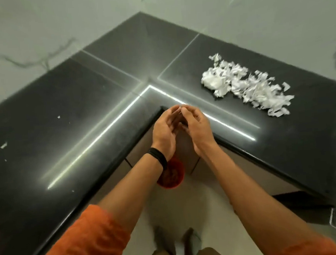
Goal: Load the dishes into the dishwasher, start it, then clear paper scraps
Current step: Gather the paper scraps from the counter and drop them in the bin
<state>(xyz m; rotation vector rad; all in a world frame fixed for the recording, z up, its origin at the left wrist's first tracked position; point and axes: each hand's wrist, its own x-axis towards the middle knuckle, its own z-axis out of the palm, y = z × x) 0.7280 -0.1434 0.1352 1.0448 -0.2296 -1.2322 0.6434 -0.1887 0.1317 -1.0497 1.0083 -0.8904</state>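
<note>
White paper scraps [247, 86] piled well right of left hand [166, 133] and right hand [198, 131], fingers [174, 112] relaxed, tips touching, empty

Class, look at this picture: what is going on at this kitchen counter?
A person stands at the inner corner of a black L-shaped countertop, left hand and right hand held together, fingertips touching, above a red bin on the floor. Neither hand visibly holds anything. A pile of white paper scraps lies on the countertop's right stretch; a few stray scraps lie on the left.
</note>
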